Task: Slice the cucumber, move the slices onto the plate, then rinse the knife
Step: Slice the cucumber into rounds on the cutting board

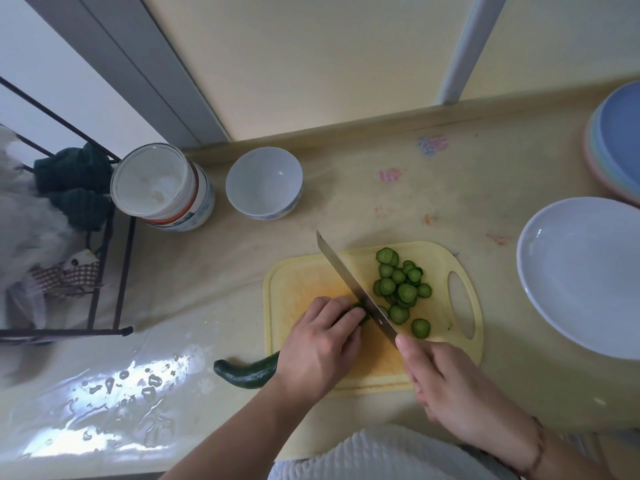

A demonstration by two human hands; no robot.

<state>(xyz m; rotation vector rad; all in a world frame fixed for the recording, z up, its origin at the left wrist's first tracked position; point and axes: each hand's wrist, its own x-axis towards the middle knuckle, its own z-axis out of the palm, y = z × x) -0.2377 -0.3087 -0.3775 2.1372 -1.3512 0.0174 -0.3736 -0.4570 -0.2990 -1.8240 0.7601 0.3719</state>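
Closest to me, my right hand grips the knife while my left hand curls over the cucumber, pinning it steady on the board for slicing.

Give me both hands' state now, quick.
Left hand: fingers curled over the cucumber, holding it.
Right hand: gripping the knife.

White bowl, lidded container, stacked pastel plates, black wire rack, green cloth
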